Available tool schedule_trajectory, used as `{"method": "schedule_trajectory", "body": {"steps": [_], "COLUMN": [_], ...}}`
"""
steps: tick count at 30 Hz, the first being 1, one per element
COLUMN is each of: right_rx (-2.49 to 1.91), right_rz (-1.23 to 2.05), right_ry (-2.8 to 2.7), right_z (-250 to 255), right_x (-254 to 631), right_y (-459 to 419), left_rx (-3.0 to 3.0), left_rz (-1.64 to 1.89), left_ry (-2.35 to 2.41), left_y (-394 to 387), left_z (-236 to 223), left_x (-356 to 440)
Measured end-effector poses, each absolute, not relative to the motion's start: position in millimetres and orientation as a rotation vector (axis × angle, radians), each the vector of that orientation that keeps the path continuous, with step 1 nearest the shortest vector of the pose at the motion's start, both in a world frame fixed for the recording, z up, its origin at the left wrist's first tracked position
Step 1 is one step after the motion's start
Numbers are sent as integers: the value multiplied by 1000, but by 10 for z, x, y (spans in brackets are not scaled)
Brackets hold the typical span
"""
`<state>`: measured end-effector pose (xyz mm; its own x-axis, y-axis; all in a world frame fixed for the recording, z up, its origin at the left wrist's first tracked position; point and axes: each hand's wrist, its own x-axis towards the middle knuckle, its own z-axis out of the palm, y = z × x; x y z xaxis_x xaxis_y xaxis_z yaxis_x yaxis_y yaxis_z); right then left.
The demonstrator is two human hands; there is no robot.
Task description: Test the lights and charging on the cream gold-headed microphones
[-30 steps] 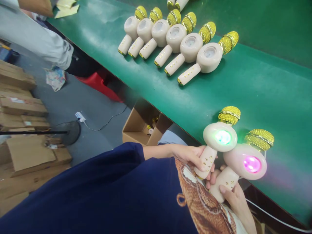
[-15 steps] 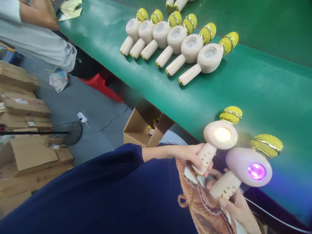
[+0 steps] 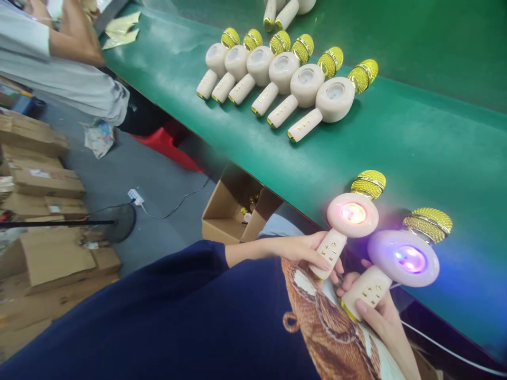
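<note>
My left hand (image 3: 312, 250) is wrapped round the handle of a pale pink microphone (image 3: 336, 228) with a gold mesh head. The round window in its body glows orange-red. In my right hand (image 3: 374, 311) is a second microphone (image 3: 380, 258) of the same kind, its window lit purple and pink. My right thumb lies on the handle near the gold button marks. Both microphones are held side by side at the edge of the green table (image 3: 428, 158), heads pointing away from me. A row of several unlit microphones (image 3: 335, 100) lies farther up the table.
An open cardboard box (image 3: 222, 229) with microphones inside stands below the table edge. More microphones (image 3: 287, 13) lie at the top. Another person's arm (image 3: 75, 42) is at the upper left, near a red stool (image 3: 166, 148). Stacked cartons (image 3: 51, 253) and a power strip (image 3: 135, 197) are on the floor.
The left microphone's light has turned from yellow-white to orange-red, and the right one's from magenta-purple to mixed purple and pink. Both microphones have shifted slightly; both hands still hold them.
</note>
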<state>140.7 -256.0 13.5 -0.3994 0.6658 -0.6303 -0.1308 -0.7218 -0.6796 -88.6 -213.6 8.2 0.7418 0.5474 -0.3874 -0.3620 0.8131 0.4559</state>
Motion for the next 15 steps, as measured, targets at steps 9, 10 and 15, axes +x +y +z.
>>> {"method": "schedule_trajectory", "body": {"steps": [9, 10, 15], "right_rx": [-1327, -1367, -1390], "right_rz": [2130, 2129, 2202], "right_ry": [-615, -635, -619], "right_z": [208, 223, 226], "right_x": [1365, 1369, 1409], "right_y": [-2567, -2562, -2548], "left_rx": [325, 320, 317], "left_rz": [492, 485, 492], "left_ry": [378, 378, 414], "left_y": [-2135, -2134, -2139], "left_z": [50, 58, 59], "left_x": [-886, -888, -879]}}
